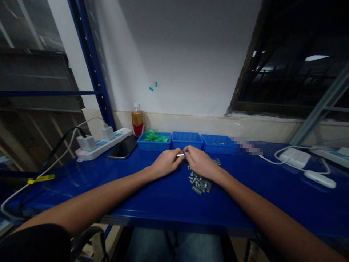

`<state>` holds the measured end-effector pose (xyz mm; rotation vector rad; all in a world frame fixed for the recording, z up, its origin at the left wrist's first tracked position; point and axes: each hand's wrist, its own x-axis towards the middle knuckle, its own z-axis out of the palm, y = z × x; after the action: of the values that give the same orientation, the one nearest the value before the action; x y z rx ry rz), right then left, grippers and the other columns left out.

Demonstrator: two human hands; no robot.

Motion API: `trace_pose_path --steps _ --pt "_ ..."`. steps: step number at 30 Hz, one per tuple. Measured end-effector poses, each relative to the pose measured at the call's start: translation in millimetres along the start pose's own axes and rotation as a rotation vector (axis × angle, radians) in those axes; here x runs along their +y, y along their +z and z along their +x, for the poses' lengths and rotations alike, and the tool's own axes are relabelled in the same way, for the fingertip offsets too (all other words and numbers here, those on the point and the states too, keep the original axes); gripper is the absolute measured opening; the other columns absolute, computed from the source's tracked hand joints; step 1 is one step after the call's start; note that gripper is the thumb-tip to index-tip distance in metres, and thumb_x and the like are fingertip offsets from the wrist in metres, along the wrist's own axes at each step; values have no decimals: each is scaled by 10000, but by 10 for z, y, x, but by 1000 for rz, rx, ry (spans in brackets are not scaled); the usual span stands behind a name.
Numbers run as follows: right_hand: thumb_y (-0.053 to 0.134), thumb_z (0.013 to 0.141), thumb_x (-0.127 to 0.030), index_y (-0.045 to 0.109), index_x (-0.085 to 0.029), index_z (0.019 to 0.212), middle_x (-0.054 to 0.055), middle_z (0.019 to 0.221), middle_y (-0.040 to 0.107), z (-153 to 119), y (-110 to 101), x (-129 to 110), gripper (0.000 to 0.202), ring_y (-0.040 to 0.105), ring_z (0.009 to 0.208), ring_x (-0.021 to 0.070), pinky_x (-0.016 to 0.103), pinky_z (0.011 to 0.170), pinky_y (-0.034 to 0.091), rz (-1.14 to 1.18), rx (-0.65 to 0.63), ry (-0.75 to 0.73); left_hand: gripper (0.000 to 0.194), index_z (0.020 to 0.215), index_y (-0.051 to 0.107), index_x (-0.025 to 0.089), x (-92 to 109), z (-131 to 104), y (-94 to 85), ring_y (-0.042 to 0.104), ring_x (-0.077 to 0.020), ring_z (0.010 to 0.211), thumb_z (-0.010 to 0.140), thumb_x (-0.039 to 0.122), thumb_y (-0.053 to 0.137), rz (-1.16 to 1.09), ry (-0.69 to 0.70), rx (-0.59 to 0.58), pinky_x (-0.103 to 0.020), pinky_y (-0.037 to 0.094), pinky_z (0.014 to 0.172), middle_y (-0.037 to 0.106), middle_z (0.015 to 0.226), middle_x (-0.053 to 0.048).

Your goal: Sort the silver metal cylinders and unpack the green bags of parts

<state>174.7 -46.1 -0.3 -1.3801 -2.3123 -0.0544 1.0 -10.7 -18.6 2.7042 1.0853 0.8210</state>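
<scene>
My left hand [167,162] is closed, its fingertips pinching a small white stick-shaped piece [180,155] that points toward my other hand. My right hand [201,162] has its fingers bent together close to the white piece's end; what they grip, if anything, is hidden. Beneath and in front of the right hand lies a heap of small grey metal cylinders [200,183] of differing lengths on the blue table [163,203]. Just behind both hands stand three blue bins: one with green plastic bags [144,145], a middle one [187,146], and a right one [215,149] with a few small pieces.
A phone [122,147] and a white power strip [109,143] with plugs and cables lie at left. A bottle [137,122] stands against the wall. White adapters [296,158], a white oblong device [319,179] and cords occupy the right side.
</scene>
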Motion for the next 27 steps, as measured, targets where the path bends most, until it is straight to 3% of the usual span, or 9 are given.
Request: trace_pose_path --steps 4,9,12,16,19,22,27 --pt "466 892 -176 452 -152 1106 98 1024 587 -21 19 2 216 557 934 199 304 791 413 23 61 -136 405 825 627 143 -49 58 -27 564 -163 763 925 410 339 -172 -45 71 -255 406 710 621 805 -47" --pt "514 869 -178 483 -178 1077 79 1002 572 -30 1 14 210 539 924 192 308 795 419 23 108 -224 478 638 519 143 -30 58 -33 455 -114 585 915 466 300 -376 -59 -110 -230 351 585 489 602 22" --pt "520 874 -181 515 -169 979 64 921 573 -32 -17 2 106 536 874 188 290 761 411 -11 108 -232 495 592 443 153 -11 42 -36 407 -101 556 911 497 287 -417 -67 -145 -227 323 564 425 568 36" --pt "473 919 -238 518 -163 878 54 846 580 -16 -9 49 96 537 805 174 271 719 391 -16 142 -156 469 648 438 160 -5 23 -45 427 -104 590 925 493 258 -468 -71 -87 -223 348 591 428 598 34" --pt "383 959 -247 524 -168 836 50 813 591 8 24 122 203 547 798 170 271 724 373 -33 159 -107 329 883 500 158 13 -4 -39 446 -103 567 901 464 379 -445 -68 -52 -213 342 549 464 628 45" --pt "336 969 -237 529 -170 792 51 782 596 26 48 154 270 552 773 171 274 700 359 -72 129 -99 313 1063 486 169 47 -36 -44 462 -105 540 871 416 474 -321 -32 -32 -209 313 518 501 638 47" --pt "377 956 -258 555 -164 842 50 798 609 5 7 102 231 560 772 169 271 700 370 -16 116 -121 310 825 559 173 80 -39 -98 472 -111 546 924 394 367 -155 -16 -20 -220 297 540 497 583 33"
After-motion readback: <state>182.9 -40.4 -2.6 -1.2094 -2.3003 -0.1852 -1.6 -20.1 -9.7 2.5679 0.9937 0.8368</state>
